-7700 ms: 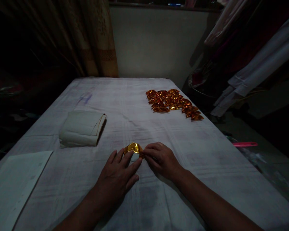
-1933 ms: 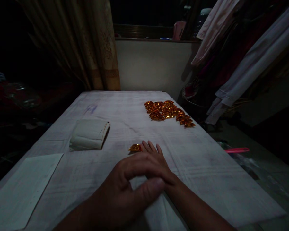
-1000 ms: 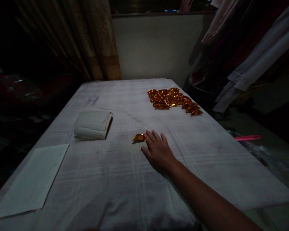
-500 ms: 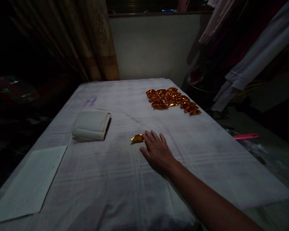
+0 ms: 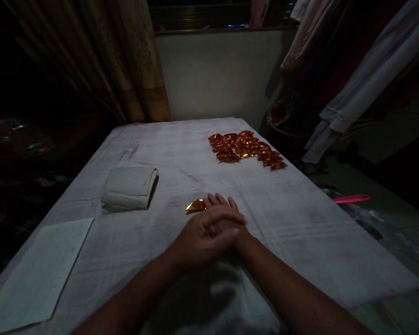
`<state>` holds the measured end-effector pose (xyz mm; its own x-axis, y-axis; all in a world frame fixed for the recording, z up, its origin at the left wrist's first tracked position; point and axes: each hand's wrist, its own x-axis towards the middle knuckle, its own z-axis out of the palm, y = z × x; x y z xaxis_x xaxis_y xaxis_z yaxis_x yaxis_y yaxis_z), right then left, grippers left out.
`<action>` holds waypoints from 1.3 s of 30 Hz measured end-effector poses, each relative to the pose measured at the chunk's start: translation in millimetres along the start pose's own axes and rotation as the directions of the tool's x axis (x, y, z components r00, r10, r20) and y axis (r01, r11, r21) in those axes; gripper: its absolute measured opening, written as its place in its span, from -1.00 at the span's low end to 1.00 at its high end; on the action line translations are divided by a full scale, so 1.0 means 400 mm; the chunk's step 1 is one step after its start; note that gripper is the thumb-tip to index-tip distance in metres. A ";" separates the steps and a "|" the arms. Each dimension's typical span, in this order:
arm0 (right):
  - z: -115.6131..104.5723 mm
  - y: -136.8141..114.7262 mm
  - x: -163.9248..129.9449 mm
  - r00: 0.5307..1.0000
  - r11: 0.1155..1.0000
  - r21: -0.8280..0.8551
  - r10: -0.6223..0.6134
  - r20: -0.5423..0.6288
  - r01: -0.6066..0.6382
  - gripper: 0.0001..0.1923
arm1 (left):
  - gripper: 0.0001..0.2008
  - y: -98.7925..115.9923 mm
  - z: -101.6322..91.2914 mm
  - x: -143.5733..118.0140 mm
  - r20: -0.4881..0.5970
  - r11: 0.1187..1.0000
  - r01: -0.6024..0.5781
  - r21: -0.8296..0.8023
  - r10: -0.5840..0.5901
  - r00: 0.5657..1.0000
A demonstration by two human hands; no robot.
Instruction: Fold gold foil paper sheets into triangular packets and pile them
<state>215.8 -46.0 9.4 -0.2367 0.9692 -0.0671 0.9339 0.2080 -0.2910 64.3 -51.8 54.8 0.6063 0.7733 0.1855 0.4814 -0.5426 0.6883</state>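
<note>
A single folded gold paper piece (image 5: 195, 205), shiny and boat-like, lies on the white cloth in the middle of the table. Just right of it, my right hand (image 5: 242, 228) rests flat with its fingers stretched out, the fingertips meeting or overlapping the piece's right end. My left hand (image 5: 206, 232) lies across the back of my right hand, thumb apart from the fingers, and covers much of it. Neither hand visibly grips anything. Farther back on the right sits a cluster of several similar gold-orange foil pieces (image 5: 230, 145).
Left of my hands are a folded pale paper bundle (image 5: 125, 188) and a flat pale sheet (image 5: 42, 274) near the table's left edge. A curtain (image 5: 139, 70) hangs behind, clothes (image 5: 363, 88) hang at right, and a pink handle (image 5: 352, 199) shows beyond the right edge.
My left hand has come into view from below and now lies over my right hand. My right hand stays by the gold piece. The view has shifted slightly.
</note>
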 end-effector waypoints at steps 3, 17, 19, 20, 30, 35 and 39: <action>-0.001 -0.004 -0.006 0.996 0.999 0.025 -0.024 -0.090 0.026 -0.44 | -0.76 -0.072 -0.033 0.004 -0.094 0.959 0.072 0.273 -0.047 0.994; 0.001 0.012 0.004 0.953 0.993 0.067 -0.069 -0.295 0.092 -0.67 | -0.79 -0.207 -0.022 0.010 -0.147 0.798 0.037 0.601 0.065 0.987; -0.013 0.016 0.017 0.951 0.993 0.065 -0.076 -0.300 0.099 -0.74 | -0.76 -0.213 -0.020 0.004 -0.198 0.824 0.033 0.565 0.097 0.975; -0.022 0.017 0.025 0.957 0.993 0.063 -0.075 -0.281 0.096 -0.77 | -0.74 -0.214 -0.020 0.002 -0.218 0.839 0.035 0.544 0.101 0.971; -0.030 -0.003 0.104 0.966 0.915 0.395 0.026 -0.257 0.080 -0.78 | -0.70 -0.227 -0.045 -0.004 -0.342 0.873 0.139 0.467 0.033 0.939; 0.012 0.006 0.103 0.921 0.849 0.481 -0.017 -0.389 0.219 -0.76 | -0.73 -0.246 -0.050 -0.011 -0.386 0.892 0.167 0.421 0.009 0.923; 0.018 0.006 0.103 0.912 0.847 0.482 -0.009 -0.411 0.226 -0.74 | -0.78 -0.226 -0.055 -0.004 -0.380 0.873 0.310 0.377 -0.160 0.911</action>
<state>206.2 -6.5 -1.0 -0.1145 0.9357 0.3336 0.6082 0.3316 -0.7212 5.8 3.1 7.9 0.2353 0.9158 0.3254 0.8467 -0.3575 0.3940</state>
